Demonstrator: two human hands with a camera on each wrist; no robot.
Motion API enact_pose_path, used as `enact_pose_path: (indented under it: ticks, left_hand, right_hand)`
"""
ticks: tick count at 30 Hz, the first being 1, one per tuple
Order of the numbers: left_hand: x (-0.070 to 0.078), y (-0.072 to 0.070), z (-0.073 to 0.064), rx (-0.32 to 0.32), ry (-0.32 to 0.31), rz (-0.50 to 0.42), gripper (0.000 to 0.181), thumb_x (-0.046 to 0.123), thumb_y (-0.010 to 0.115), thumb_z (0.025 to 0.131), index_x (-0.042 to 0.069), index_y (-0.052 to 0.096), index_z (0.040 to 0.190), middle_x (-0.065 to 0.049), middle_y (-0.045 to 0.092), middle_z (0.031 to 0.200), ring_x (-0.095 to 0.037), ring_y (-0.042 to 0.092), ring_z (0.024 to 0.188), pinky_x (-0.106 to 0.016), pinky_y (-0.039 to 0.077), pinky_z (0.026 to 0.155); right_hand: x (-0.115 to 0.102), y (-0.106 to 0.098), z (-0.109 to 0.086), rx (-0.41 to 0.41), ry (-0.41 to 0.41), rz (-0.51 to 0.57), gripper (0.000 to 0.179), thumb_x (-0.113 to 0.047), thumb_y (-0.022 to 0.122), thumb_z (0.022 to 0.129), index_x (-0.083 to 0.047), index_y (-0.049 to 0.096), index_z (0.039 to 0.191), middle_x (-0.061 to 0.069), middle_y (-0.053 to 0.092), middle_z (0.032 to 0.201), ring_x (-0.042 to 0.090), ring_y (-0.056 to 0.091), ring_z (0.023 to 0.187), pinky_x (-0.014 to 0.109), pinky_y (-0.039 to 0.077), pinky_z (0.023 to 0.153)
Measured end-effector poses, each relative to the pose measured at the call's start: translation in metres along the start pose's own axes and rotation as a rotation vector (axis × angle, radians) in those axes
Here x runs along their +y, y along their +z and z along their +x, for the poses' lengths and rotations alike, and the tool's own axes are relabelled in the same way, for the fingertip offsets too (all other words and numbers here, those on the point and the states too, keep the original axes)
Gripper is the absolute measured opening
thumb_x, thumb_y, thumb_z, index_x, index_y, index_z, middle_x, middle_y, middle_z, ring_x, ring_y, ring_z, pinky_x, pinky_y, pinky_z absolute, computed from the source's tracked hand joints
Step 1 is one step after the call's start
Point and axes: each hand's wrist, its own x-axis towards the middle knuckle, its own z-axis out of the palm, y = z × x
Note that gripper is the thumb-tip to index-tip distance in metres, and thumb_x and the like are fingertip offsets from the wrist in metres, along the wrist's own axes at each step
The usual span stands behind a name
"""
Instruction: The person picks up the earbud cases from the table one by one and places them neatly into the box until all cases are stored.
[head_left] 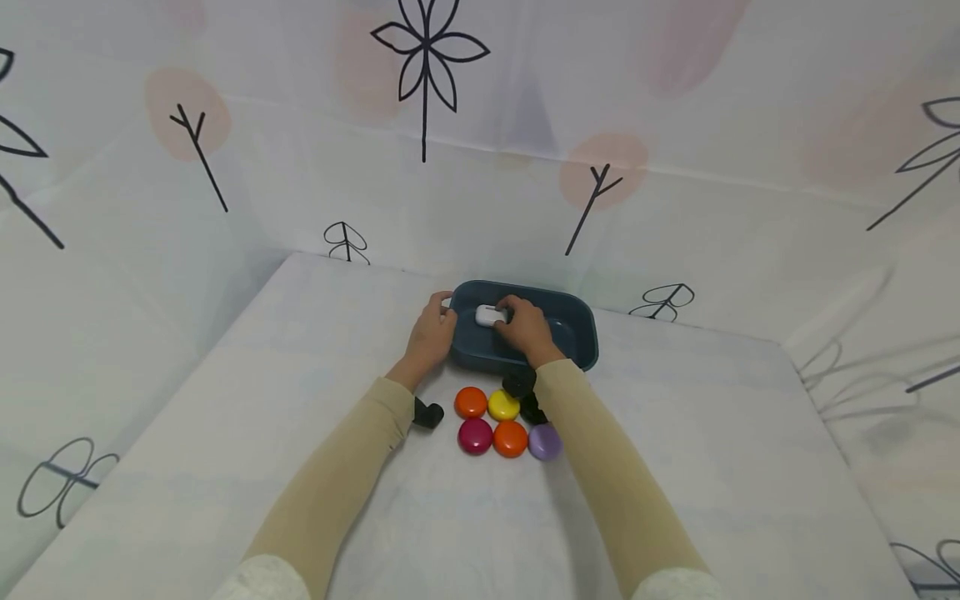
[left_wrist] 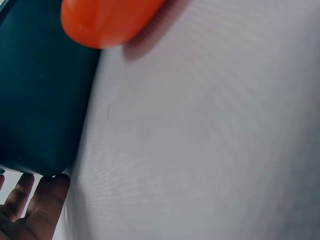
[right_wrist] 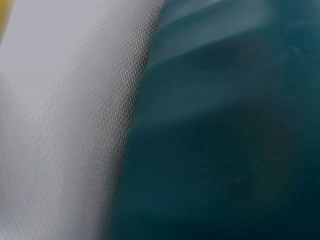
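A dark teal rectangular tray (head_left: pixel 577 310) stands toward the back of the white table. My right hand (head_left: pixel 527 327) reaches down inside it and pinches one end of a small white rounded case (head_left: pixel 487 315), which looks like an earbud case. At the tray's left end, my left hand (head_left: pixel 432 335) touches the outer wall with its fingertips. The left wrist view shows those fingers (left_wrist: pixel 47 202) fairly straight against the teal wall (left_wrist: pixel 40 100). Only the teal tray side (right_wrist: pixel 210 150) fills much of the right wrist view, where the right hand is hidden.
In front of the tray sit several glossy round pieces: orange ones (head_left: pixel 471 403), a yellow one (head_left: pixel 503 406), a magenta one (head_left: pixel 476 436) and a purple one (head_left: pixel 545 442). Black wrist gear (head_left: pixel 428 414) hangs beneath the sleeves. Patterned cloth (head_left: pixel 480 200) rises behind the table.
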Motion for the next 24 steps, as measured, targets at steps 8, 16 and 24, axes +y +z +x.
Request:
enact_pose_path:
  ticks: [8, 16, 24]
  left_hand:
    - [0.0002, -0.0002, -0.0004, 0.004, 0.012, -0.001, 0.043, 0.027, 0.032, 0.088, 0.022, 0.031, 0.131, -0.007, 0.051, 0.119, -0.021, 0.051, 0.103, -0.039, 0.040, 0.089]
    - [0.0002, 0.0003, -0.0005, -0.010, -0.004, -0.001, 0.044, 0.028, 0.032, 0.088, 0.022, 0.031, 0.131, -0.007, 0.051, 0.119, -0.021, 0.051, 0.103, -0.039, 0.040, 0.089]
    - [0.0015, -0.0019, -0.0016, -0.004, 0.006, -0.003, 0.044, 0.028, 0.031, 0.087, 0.021, 0.031, 0.131, -0.008, 0.051, 0.120, -0.022, 0.050, 0.104, -0.039, 0.039, 0.090]
  right_hand:
    - [0.0020, 0.0011, 0.0011, 0.004, -0.024, -0.009, 0.043, -0.028, 0.061, 0.079, -0.018, 0.049, 0.119, 0.008, 0.052, 0.119, 0.028, 0.050, 0.100, 0.043, 0.040, 0.085]
    - [0.0008, 0.0015, 0.0021, -0.056, -0.003, -0.061, 0.048, -0.029, 0.060, 0.080, -0.018, 0.047, 0.124, 0.010, 0.049, 0.121, 0.030, 0.045, 0.102, 0.044, 0.038, 0.088]
    - [-0.0022, 0.0021, 0.0035, -0.071, -0.013, -0.097, 0.048, -0.028, 0.060, 0.080, -0.016, 0.046, 0.124, 0.011, 0.048, 0.119, 0.030, 0.044, 0.100, 0.044, 0.038, 0.088]
